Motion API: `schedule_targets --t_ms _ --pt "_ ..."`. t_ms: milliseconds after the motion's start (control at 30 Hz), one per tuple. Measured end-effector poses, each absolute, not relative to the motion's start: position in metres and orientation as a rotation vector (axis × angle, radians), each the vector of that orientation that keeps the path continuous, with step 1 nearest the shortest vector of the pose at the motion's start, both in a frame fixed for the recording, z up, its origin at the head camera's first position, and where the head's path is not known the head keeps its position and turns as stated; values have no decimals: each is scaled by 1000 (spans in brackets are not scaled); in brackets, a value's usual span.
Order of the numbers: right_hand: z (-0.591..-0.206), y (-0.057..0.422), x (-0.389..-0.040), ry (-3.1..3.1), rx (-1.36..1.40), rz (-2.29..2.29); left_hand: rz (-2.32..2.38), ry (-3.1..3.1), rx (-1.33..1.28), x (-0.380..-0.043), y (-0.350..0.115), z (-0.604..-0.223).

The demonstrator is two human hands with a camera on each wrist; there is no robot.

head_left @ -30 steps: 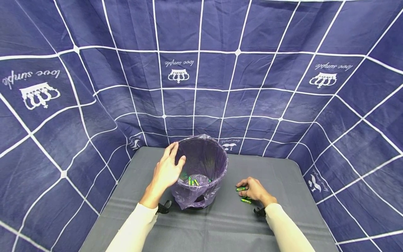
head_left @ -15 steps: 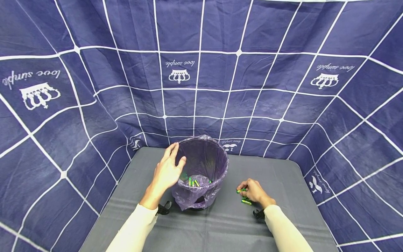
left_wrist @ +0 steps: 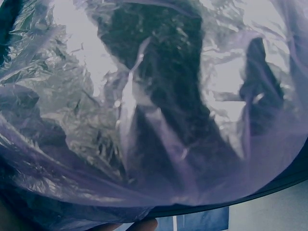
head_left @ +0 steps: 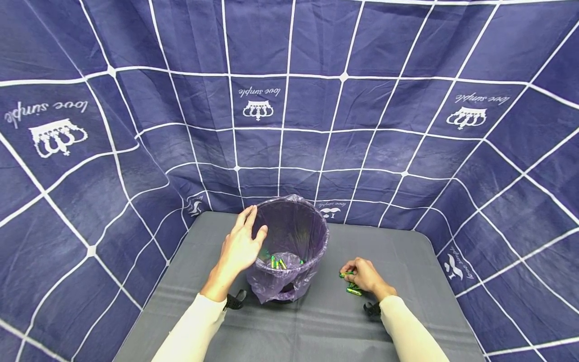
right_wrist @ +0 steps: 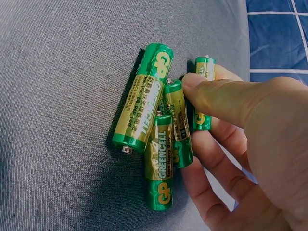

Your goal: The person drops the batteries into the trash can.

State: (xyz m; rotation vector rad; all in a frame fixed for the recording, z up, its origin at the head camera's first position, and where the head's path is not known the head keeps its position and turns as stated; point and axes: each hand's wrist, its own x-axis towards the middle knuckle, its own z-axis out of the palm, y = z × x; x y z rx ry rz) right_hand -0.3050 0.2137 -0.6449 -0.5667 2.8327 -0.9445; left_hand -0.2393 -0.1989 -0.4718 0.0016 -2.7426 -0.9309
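Observation:
My left hand (head_left: pixel 239 246) rests at the left rim of a bin (head_left: pixel 318 251) lined with a thin purple plastic bag, its fingers extended along the outside and its thumb over the opening. The bag (left_wrist: pixel 159 144) fills most of the left wrist view, with fingertips (left_wrist: pixel 144 225) at the bottom edge. On the right, my right hand (head_left: pixel 366 275) pinches a green and gold battery (right_wrist: pixel 204 94) between thumb and fingers. Beside it on the grey cloth lie a larger battery (right_wrist: pixel 143 96) and two smaller batteries, one upper (right_wrist: pixel 177 115) and one lower (right_wrist: pixel 160 163), close together.
Inside the bin, several batteries (head_left: pixel 278 262) lie at the bottom. The grey cloth-covered table (head_left: pixel 325 322) extends around the bin and the hands. Blue curtains (head_left: pixel 312 100) with white grid lines enclose the back and both sides.
My right hand has shifted slightly and its fingers have drawn in around a battery. The left hand stays at the bin's rim.

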Motion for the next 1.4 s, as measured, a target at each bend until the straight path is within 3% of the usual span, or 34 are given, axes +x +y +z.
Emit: schedule_targets --t_ms 733,1400 --pt "-623 215 -305 2896 -550 -1059 -942 -2737 -4 -239 -198 -471" --pt "-549 200 -298 2988 -797 -1138 -949 -2757 10 -236 -199 -471"
